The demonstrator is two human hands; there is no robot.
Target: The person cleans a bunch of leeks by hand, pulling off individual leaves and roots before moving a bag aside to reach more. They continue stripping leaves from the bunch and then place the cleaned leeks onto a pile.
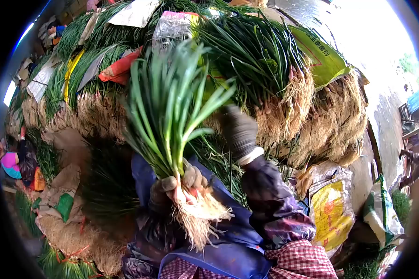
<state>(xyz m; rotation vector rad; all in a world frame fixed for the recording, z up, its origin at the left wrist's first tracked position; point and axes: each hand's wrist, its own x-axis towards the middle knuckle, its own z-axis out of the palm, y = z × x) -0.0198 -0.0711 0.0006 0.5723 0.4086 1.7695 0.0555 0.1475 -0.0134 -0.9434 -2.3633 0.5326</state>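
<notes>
One bunch of green onions [172,116], held upright above the lap; sorting judged to be in hand.
Left hand [179,183], gloved, is clenched round the stalks just above the roots; right hand [239,132], gloved, is raised at the leaf tips before the heaped pile [284,83], its grip not discernible. A firmer gathering of the leaves is judged to be called for.

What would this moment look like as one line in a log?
left hand: grips scallion bunch above its roots | right hand: reaches into scallion pile | yellow sack: at right
</notes>
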